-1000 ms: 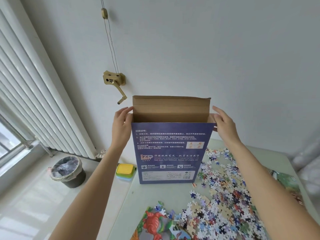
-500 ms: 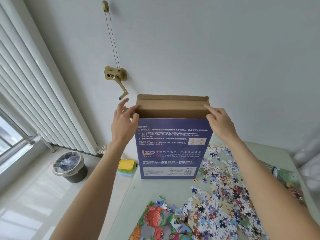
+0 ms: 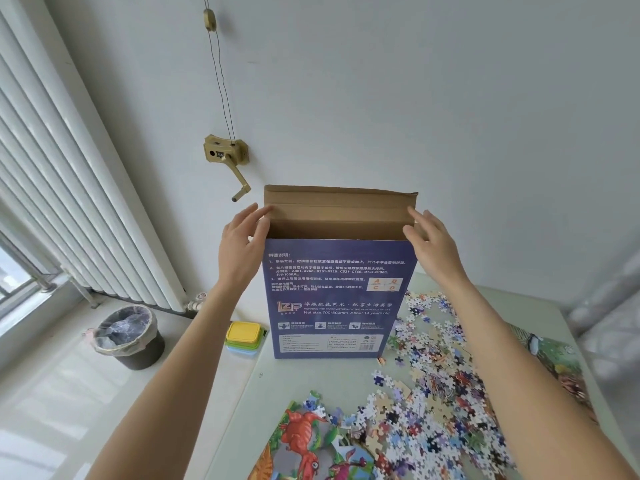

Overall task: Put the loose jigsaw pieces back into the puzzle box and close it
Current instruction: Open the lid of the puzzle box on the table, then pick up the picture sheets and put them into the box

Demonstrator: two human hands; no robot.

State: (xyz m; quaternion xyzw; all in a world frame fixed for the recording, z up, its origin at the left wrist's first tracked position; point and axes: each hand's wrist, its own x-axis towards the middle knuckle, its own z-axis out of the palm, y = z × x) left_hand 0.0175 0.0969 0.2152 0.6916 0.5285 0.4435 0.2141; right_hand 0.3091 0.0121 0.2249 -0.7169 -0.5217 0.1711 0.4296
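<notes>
Both hands — left (image 3: 242,244), right (image 3: 433,244) — have loosened to flat fingers at the box (image 3: 339,296) top; lid up, pieces (image 3: 433,403) unpacked.

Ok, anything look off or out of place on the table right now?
Nothing damaged or tipped. The puzzle box stands upright with its top flap open, and the loose jigsaw pieces lie scattered over the table beside it, none visibly boxed yet.

Bin (image 3: 129,337) on floor by radiator (image 3: 69,202); yellow-lidded containers (image 3: 243,337) on table (image 3: 304,379); crank (image 3: 227,157) on wall
</notes>
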